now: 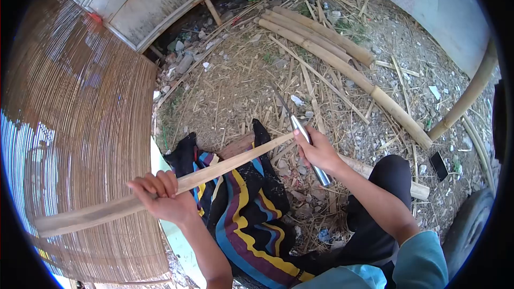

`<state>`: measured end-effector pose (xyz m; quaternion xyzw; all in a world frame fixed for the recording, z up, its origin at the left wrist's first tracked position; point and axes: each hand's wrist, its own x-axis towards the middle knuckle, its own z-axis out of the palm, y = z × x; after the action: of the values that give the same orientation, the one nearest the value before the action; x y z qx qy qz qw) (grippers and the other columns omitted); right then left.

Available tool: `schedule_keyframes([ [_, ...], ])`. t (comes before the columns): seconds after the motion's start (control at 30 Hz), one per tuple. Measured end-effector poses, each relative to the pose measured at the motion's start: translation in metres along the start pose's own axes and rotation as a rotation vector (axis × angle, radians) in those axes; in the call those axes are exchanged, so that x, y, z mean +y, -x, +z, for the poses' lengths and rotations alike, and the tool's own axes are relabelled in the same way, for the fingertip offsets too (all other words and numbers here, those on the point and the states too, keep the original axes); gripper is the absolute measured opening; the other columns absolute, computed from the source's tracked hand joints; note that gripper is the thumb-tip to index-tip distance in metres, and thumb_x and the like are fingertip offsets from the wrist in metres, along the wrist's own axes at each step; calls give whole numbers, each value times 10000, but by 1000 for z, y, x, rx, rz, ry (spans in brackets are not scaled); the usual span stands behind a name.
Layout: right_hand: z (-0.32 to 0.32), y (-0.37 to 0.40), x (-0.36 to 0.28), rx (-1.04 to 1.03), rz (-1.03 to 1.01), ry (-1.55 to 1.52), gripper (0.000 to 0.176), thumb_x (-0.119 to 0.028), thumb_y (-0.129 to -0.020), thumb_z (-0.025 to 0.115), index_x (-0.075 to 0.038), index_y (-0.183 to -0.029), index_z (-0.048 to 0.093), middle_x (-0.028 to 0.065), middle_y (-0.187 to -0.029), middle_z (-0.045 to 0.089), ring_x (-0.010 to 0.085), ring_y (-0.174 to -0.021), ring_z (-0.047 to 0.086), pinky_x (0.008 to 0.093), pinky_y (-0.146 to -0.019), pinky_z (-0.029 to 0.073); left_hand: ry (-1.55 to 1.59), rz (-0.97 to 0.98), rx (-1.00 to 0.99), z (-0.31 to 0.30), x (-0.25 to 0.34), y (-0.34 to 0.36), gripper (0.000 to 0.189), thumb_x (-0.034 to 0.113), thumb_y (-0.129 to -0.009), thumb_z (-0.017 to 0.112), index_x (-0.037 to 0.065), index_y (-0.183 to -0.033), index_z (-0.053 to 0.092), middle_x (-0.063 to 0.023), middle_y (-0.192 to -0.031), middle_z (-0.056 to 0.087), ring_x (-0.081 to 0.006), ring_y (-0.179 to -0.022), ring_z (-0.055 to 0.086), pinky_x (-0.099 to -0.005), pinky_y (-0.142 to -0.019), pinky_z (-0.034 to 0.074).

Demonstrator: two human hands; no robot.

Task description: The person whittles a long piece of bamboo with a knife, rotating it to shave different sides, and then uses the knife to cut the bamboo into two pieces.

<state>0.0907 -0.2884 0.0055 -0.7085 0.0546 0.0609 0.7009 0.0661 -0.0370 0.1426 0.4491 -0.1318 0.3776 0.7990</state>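
Observation:
A long flat bamboo strip (227,165) runs from the lower left up to the middle of the view. My left hand (166,198) is closed round it left of centre. In my right hand (318,152) is a knife (301,128) with a shiny metal handle, its thin dark blade pointing up and away. The strip's far end lies beside the knife handle, near my right fingers; whether they touch it I cannot tell. Below the strip, a black cloth with blue, yellow and purple stripes (241,203) lies over my lap.
Bamboo poles (342,67) lie on the littered ground ahead and to the right. A woven bamboo screen (96,128) stands at left. A black phone (438,166) lies at right, above a tire (471,225). Thin split strips and stones are scattered about.

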Motion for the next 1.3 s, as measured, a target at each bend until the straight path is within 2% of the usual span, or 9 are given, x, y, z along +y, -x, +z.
schedule_keyframes([
  [0.27,19,15,21,-125,55,180,525,-490,-908,433,26,-980,500,105,-587,544,202,-475,577,353,-468,457,-127,66,-174,38,60,29,424,343,-959,440,160,-607,290,50,-481,191,-36,-371,150,-187,-326,148],
  [0.43,46,55,32,-89,-9,215,441,-404,-940,395,24,-942,500,177,-600,567,327,-532,595,408,-506,448,-215,54,18,22,42,23,441,391,-947,456,164,-615,274,46,-498,172,-35,-394,142,-194,-337,131],
  [0.53,70,98,46,-102,-22,-31,351,-319,-940,431,19,-1020,478,194,-574,552,364,-543,592,439,-525,451,-325,111,123,18,40,16,458,402,-945,454,170,-610,245,50,-499,151,-34,-400,113,-197,-341,112],
  [0.63,94,127,63,-116,-117,13,271,-267,-944,435,2,-927,461,174,-565,542,353,-492,564,409,-479,449,-385,126,176,21,43,20,475,403,-944,455,176,-604,213,54,-493,133,-32,-399,90,-196,-341,95],
  [0.7,107,129,91,-136,-33,149,275,-265,-929,467,10,-915,459,246,-607,547,447,-589,562,473,-518,450,-379,133,190,23,43,20,474,391,-946,457,177,-603,211,54,-496,130,-34,-400,90,-195,-342,93],
  [0.87,105,106,150,-9,179,257,396,-360,-927,454,34,-906,492,262,-629,578,455,-634,586,507,-566,477,-533,217,289,8,39,10,460,381,-952,448,178,-607,222,51,-519,120,-47,-425,103,-202,-352,94],
  [1.0,105,122,107,-163,44,224,406,-389,-917,459,8,-985,511,276,-641,576,462,-644,584,520,-597,478,-510,190,278,11,41,14,451,372,-956,443,174,-613,226,48,-530,122,-52,-442,115,-207,-370,104],
  [1.13,115,115,134,-102,1,212,384,-403,-905,481,-36,-1013,517,272,-662,584,463,-661,586,521,-604,479,-487,161,209,11,41,11,441,364,-959,440,168,-625,230,46,-538,135,-51,-453,136,-210,-383,126],
  [1.3,117,114,118,-95,104,294,441,-454,-909,446,-35,-1020,529,268,-667,591,462,-674,592,520,-613,484,-429,131,255,4,39,1,421,363,-962,435,163,-640,252,44,-543,163,-53,-449,149,-218,-384,137],
])
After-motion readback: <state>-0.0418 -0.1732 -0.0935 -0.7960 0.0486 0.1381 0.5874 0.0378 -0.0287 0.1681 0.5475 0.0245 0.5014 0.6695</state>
